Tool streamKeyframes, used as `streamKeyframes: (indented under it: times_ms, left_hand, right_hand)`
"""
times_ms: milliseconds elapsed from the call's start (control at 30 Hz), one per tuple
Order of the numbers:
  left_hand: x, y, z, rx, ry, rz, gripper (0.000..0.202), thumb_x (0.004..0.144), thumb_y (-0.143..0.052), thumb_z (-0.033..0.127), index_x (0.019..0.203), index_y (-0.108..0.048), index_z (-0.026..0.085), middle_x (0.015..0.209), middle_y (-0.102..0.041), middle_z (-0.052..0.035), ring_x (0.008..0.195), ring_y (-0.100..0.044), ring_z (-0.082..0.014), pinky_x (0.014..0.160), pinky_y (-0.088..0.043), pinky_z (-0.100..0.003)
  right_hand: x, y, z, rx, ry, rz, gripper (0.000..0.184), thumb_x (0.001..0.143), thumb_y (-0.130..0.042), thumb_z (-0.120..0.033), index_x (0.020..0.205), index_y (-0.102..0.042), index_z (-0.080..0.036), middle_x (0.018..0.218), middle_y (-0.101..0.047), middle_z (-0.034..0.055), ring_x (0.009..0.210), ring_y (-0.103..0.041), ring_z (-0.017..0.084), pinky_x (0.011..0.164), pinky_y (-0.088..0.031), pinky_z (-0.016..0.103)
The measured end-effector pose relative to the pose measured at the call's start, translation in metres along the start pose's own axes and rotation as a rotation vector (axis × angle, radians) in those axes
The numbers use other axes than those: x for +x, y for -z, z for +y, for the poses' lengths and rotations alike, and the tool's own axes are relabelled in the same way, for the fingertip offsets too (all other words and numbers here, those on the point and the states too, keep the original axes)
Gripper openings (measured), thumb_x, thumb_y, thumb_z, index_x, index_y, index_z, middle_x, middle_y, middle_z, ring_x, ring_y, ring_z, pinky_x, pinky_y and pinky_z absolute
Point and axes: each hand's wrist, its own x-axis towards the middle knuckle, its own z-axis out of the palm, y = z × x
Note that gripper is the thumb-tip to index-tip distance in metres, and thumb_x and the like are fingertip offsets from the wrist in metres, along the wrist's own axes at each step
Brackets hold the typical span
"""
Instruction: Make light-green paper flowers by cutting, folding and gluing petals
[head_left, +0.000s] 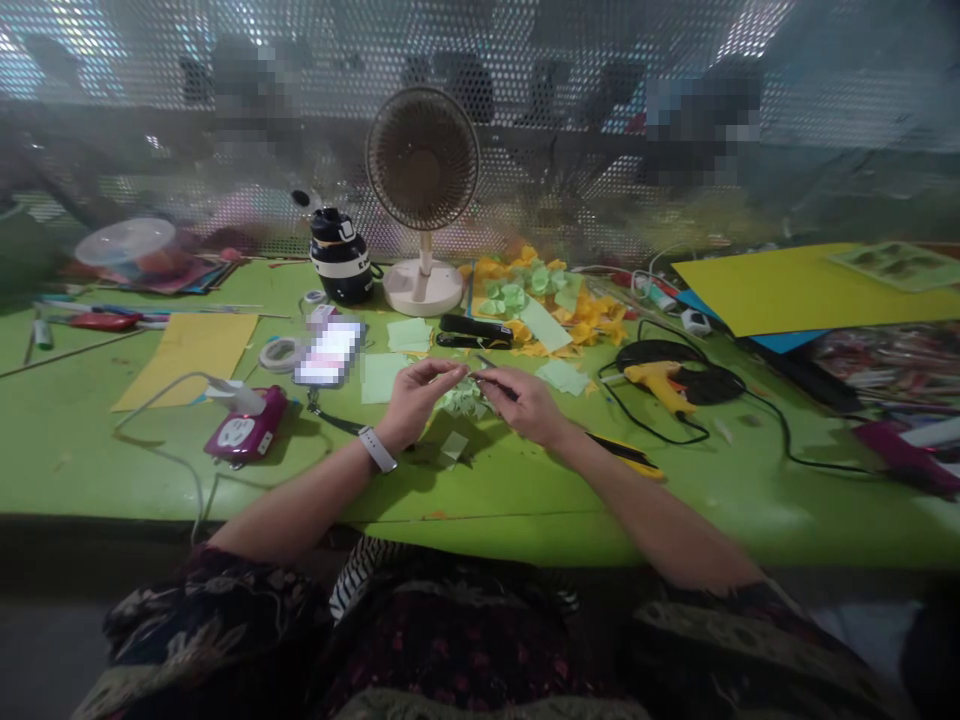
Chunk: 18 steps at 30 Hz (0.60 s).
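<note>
My left hand [415, 400], with a pale band at its wrist, is closed in a pinch; what its fingertips hold is too small to make out. Opposite it, my right hand [529, 405] is closed around a thin dark tool [508, 392] whose kind I cannot tell. The fingertips of both hands nearly meet above a small heap of light green paper scraps [459, 400]. A small green paper square [454, 446] lies below them. Behind the hands sits a black stapler [474, 333]. A yellow and black box cutter [626, 456] rests beneath my right forearm.
A glue gun [664, 385] with its cable lies on the right. Green and orange paper pieces [592, 318] are piled behind, near a fan [424, 290] and a black bottle [341, 265]. On the left are a phone [330, 352], a tape roll [280, 354] and a purple power adapter [246, 428].
</note>
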Motion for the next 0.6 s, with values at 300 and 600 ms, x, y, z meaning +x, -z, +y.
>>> streamKeyframes:
  times_ms: [300, 600]
  left_hand:
    - [0.000, 0.001, -0.001, -0.064, 0.080, -0.015, 0.021, 0.063, -0.090, 0.032, 0.076, -0.079, 0.020, 0.082, -0.078, -0.0035, 0.081, -0.071, -0.0146, 0.085, -0.055, -0.032]
    - [-0.001, 0.000, -0.002, -0.062, 0.069, 0.042, 0.021, 0.062, -0.091, 0.031, 0.073, -0.077, 0.019, 0.079, -0.077, -0.0025, 0.077, -0.069, -0.0126, 0.082, -0.054, -0.030]
  right_hand:
    - [-0.001, 0.001, -0.001, 0.084, -0.072, -0.083, 0.026, 0.096, -0.056, -0.034, 0.109, -0.071, -0.018, 0.096, -0.073, 0.0081, 0.077, -0.066, 0.018, 0.069, -0.056, 0.033]
    - [-0.003, -0.008, 0.006, -0.121, 0.120, 0.031, 0.021, 0.099, -0.053, -0.031, 0.110, -0.068, -0.022, 0.098, -0.073, 0.0084, 0.092, -0.067, 0.023, 0.082, -0.056, 0.041]
